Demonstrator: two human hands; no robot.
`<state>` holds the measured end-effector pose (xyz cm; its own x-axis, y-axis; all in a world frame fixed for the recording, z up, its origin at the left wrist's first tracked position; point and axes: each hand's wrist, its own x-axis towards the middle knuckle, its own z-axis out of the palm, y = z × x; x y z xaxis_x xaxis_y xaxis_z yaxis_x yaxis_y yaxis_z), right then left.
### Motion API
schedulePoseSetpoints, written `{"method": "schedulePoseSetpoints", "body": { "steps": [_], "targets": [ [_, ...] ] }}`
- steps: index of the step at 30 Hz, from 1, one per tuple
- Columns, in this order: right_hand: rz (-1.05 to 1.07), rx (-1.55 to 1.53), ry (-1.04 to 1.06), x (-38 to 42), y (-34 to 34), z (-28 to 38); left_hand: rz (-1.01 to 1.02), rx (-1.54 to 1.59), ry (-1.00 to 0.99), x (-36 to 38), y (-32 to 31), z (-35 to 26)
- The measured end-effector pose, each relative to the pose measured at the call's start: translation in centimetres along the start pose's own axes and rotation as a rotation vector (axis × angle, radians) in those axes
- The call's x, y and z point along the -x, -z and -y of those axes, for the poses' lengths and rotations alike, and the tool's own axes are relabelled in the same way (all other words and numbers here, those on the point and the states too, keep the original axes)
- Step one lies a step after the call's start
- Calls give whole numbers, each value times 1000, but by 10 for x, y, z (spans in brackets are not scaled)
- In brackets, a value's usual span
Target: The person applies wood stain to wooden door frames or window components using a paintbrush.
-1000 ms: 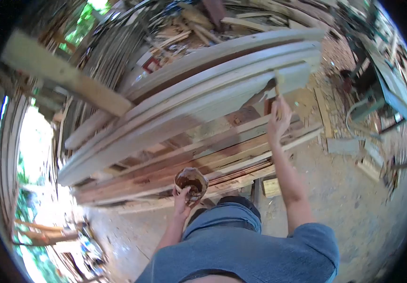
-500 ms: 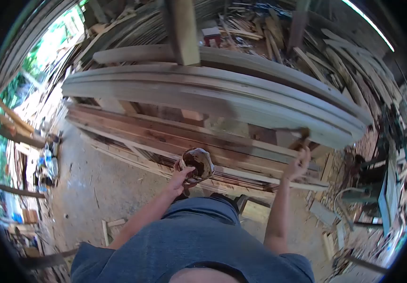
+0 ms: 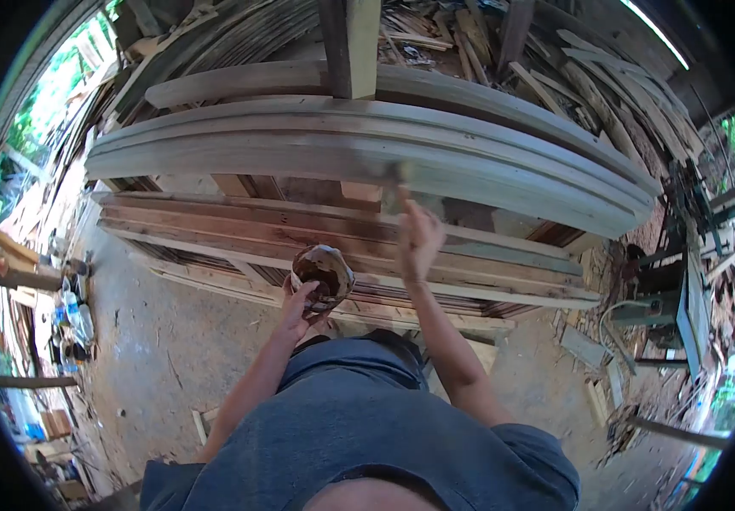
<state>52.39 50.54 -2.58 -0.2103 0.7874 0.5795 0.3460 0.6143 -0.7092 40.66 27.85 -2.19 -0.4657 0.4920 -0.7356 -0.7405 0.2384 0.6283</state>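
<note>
My left hand (image 3: 301, 308) grips a round, stained container (image 3: 323, 277) by its near left side, the thumb over its rim. Dark brown liquid or residue shows inside it. Farther forward, my right hand (image 3: 421, 234) is closed round the handle of a brush (image 3: 400, 177). The bristles are blurred and lie against or very close to the face of a long greyish board (image 3: 504, 189), the nearest of several stacked boards. Reddish-brown beams (image 3: 256, 228) lie between that board and the container.
A wooden post (image 3: 364, 51) rises behind the boards. Lumber piles (image 3: 239, 43) fill the back, and more planks lean at the right. A green machine (image 3: 648, 310) stands on the right. Bottles (image 3: 82, 319) stand at the left by the concrete floor (image 3: 141, 341).
My right hand and the brush have swept left along the board, from its right part to near its middle. The view has shifted a little; the container is still in my left hand.
</note>
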Motion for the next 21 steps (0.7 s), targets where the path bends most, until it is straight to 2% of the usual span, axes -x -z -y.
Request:
{"method": "schedulePoseSetpoints", "body": {
  "steps": [2, 6, 8, 12, 14, 16, 17, 19, 21],
  "targets": [
    [164, -106, 132, 6, -19, 26, 1, -44, 21, -2, 11, -7],
    [227, -83, 159, -8, -25, 31, 37, -45, 15, -7, 31, -11],
    [81, -96, 147, -20, -10, 5, 9, -38, -22, -7, 37, -12],
    [-195, -68, -88, -36, 62, -49, 58, 25, -30, -14, 44, -1],
    [-289, -321, -319, -40, 103, -103, 6, 48, -3, -10, 33, 4],
    [-583, -201, -225, -52, 133, -129, -42, 54, 22, -11, 27, 13],
    [-582, -195, -229, -56, 148, -140, 11, 52, 40, -16, 28, 19],
    [-637, 213, -429, -60, 171, -157, 66, 39, 63, -16, 21, 22],
    [-594, 117, -419, -58, 162, -160, 42, 24, 20, -5, 3, 21]
  ]
}}
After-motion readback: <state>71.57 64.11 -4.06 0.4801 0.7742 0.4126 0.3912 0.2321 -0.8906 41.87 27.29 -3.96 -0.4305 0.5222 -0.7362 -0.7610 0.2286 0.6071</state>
